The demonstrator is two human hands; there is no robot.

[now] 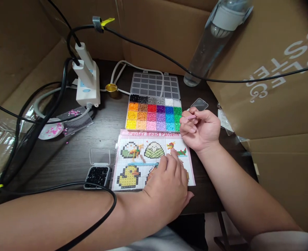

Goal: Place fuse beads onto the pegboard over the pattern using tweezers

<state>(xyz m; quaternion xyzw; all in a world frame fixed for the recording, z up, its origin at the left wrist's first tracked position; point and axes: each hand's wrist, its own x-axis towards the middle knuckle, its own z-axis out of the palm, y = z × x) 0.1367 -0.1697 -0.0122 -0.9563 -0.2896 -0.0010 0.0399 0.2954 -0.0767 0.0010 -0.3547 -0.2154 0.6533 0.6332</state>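
Note:
My left hand (pixel 168 181) lies palm down across the lower right of the bead pattern sheet (pixel 124 141), fingers stretched out and slightly bent. Over the sheet is a clear pegboard with a gridded surface; a yellow duck picture (pixel 129 177) shows through it, while another picture is partly covered by my hand. Raised beside the sheet's upper right corner, my right hand (pixel 202 129) is closed on pink tweezers (pixel 190 117), of which only a thin part shows. Just behind the sheet stands the bead box (pixel 156 108), its compartments filled with beads sorted by colour.
A small box of black beads (pixel 98 176) stands open at left. Farther left are a white dish (pixel 44 131) with pink beads and a pegboard (pixel 82 123). A power strip (pixel 87 87), gold cup (pixel 111 90) and water bottle (pixel 203 52) stand behind. A black cable (pixel 148 45) crosses overhead.

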